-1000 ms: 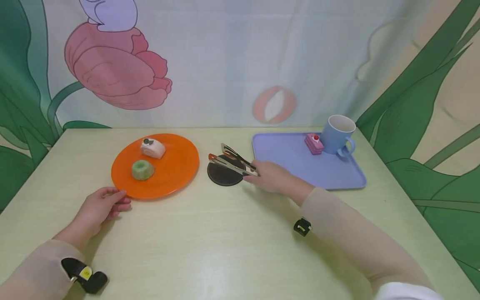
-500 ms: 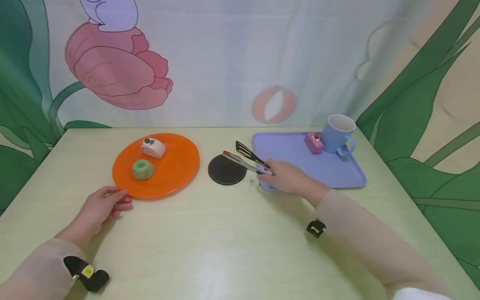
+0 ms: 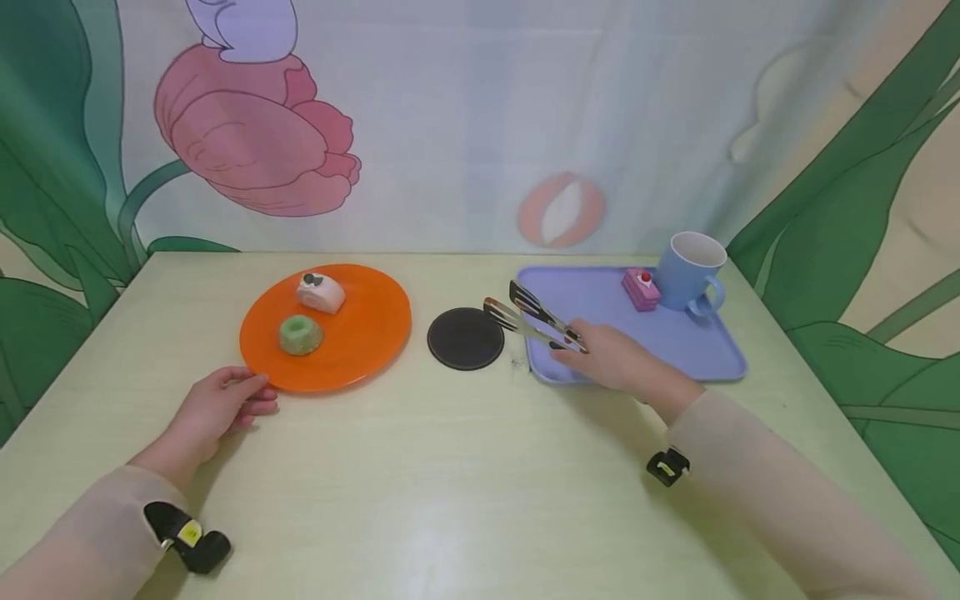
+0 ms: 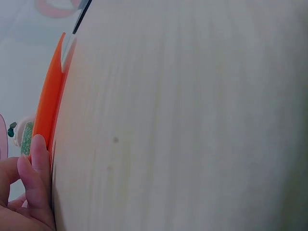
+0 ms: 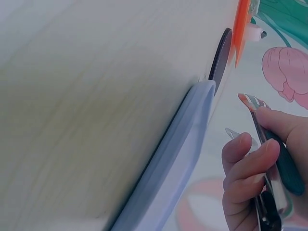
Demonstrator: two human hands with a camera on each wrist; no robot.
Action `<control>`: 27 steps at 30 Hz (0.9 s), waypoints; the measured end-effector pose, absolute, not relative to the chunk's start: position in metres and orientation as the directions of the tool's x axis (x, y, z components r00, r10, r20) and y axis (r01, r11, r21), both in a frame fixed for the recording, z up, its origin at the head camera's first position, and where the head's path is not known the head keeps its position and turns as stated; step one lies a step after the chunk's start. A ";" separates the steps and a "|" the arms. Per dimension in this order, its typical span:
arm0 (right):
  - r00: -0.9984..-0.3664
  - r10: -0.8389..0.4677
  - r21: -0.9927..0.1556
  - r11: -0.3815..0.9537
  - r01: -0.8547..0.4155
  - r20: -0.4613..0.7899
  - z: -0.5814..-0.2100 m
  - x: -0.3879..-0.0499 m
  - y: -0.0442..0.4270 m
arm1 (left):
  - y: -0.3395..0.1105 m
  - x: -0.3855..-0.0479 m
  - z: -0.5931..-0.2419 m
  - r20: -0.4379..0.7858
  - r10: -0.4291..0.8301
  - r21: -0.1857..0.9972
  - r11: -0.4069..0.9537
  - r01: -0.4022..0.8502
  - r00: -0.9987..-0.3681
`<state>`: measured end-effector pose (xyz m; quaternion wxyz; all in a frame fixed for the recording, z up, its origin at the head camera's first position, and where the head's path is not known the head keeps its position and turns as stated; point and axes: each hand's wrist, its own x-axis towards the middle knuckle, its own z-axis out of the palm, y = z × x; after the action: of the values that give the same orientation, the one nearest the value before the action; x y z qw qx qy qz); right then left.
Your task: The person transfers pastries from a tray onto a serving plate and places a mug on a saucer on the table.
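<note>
Tongs point(image 3: 547, 317) shifted off the black coaster point(image 3: 465, 338), away from the left hand point(image 3: 217, 408); right hand point(image 3: 615, 358) wraps them above the lilac tray's point(image 3: 697, 354) near edge. Shiny metal, slotted ends, tips spread. Left hand unchanged, pinching the smooth orange plate's point(image 3: 367, 325) rim; beyond it, green ring cake point(image 3: 302, 335), white roll point(image 3: 321, 293). Past right hand: pink cake point(image 3: 641, 290), blue mug point(image 3: 684, 275).

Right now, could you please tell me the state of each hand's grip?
Left hand: closed, pinching the edge of the orange plate.
Right hand: closed around the tongs, whose tips stand apart.
</note>
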<state>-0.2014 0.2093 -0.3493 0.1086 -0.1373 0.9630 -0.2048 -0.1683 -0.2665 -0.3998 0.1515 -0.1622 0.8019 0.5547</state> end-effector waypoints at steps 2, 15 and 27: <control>-0.939 -0.301 -0.437 0.876 -0.203 -0.168 -0.350 -0.201 0.211 | -0.267 -0.169 -0.401 -0.425 -0.094 0.838 0.335 -0.431 -0.900; -0.947 -0.237 -0.478 0.871 -0.108 -0.218 -0.351 -0.196 0.236 | -0.270 -0.173 -0.404 -0.431 -0.095 0.833 0.341 -0.436 -0.897; -0.946 -0.198 -0.494 0.868 -0.047 -0.257 -0.347 -0.186 0.264 | -0.269 -0.171 -0.405 -0.416 -0.106 0.840 0.335 -0.426 -0.903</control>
<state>-0.1856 0.2645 -0.3466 0.1514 -0.0642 0.9546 -0.2483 -0.1708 -0.2688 -0.4049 0.1447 -0.1656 0.8042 0.5522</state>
